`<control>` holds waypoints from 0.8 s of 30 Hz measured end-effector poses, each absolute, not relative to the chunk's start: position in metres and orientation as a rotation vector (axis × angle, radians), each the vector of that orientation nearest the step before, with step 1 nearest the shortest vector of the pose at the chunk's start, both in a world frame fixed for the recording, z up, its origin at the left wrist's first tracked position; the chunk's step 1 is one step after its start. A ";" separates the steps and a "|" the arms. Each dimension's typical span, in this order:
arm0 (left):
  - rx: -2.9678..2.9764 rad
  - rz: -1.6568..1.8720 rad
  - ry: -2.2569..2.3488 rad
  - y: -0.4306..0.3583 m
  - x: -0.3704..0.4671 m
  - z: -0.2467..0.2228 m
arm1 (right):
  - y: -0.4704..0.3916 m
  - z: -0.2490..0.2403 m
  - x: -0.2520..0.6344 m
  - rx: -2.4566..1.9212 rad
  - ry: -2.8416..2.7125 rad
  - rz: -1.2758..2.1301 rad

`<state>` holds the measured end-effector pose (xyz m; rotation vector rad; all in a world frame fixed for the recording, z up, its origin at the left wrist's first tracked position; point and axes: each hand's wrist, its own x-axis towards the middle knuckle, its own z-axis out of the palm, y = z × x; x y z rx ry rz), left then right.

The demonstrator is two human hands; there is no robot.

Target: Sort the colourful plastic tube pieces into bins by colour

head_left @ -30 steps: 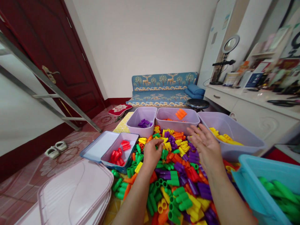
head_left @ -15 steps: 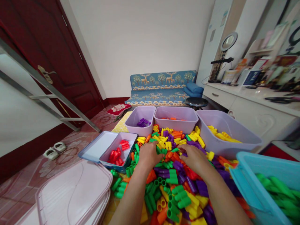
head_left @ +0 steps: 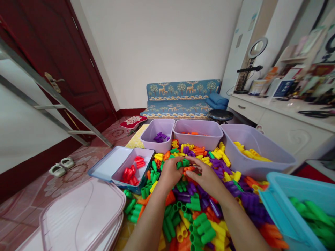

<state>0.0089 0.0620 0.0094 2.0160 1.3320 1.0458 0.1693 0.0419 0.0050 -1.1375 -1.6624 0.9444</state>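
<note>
A mixed heap of plastic tube building blocks [head_left: 206, 230] in green, yellow, orange, purple and red covers the table before me. Toward the heap's far half, my left hand [head_left: 170, 171] curls its fingers and thumb around a green tube block [head_left: 179, 165]. Facing it, my right hand [head_left: 206, 177] is curved with thumb and fingers apart. Between the hands lie another green block [head_left: 185, 162] and an orange block [head_left: 188, 169], beside the right thumb. Fingers partly hide the contact there.
Lilac bins hold purple [head_left: 157, 143], orange [head_left: 198, 140] and yellow blocks [head_left: 258, 166]. A lidded box [head_left: 133, 188] with red blocks stands left, and a turquoise bin [head_left: 284, 209] with green ones right. Stacked lids [head_left: 83, 212] lie at the lower left; a ladder [head_left: 75, 120] leans beyond.
My hands have drawn together over the heap, the right moving left and the left slightly right. Blocks near them have shifted, and the left fingers have curled in around a green block.
</note>
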 end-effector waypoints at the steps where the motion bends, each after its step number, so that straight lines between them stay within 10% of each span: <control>1: 1.995 1.072 1.283 0.062 0.009 0.011 | 0.041 0.009 0.170 -1.143 -1.646 0.935; 24: 1.404 1.233 1.166 0.070 0.017 0.003 | 0.042 0.010 0.174 -1.439 -1.670 0.694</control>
